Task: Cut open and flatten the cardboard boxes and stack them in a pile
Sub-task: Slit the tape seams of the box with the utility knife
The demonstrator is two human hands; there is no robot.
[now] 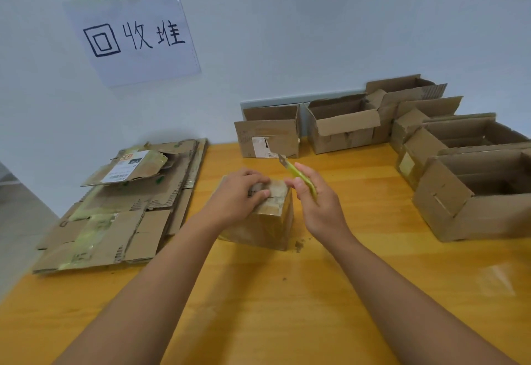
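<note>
**Slitting the taped seam on the small box**

The small cardboard box (265,215) is sitting closed at the middle of the wooden table (258,307), its top seam bound in dull, wrinkled tape. The left hand (238,195) is pressing down on the top, fingers curled over the far edge. The right hand (316,203) is gripping a yellow-green utility knife (298,176), blade pointing up and away, just beside the box.

To cut well, the blade is probably best run shallow along the seam, away from the steadying fingers.

To the left, the flattened pile (120,209) is lying in ragged corrugated sheets with glossy tape strips. Open boxes (344,126) are waiting along the wall and right side, beneath a handwritten paper sign (135,37).
</note>
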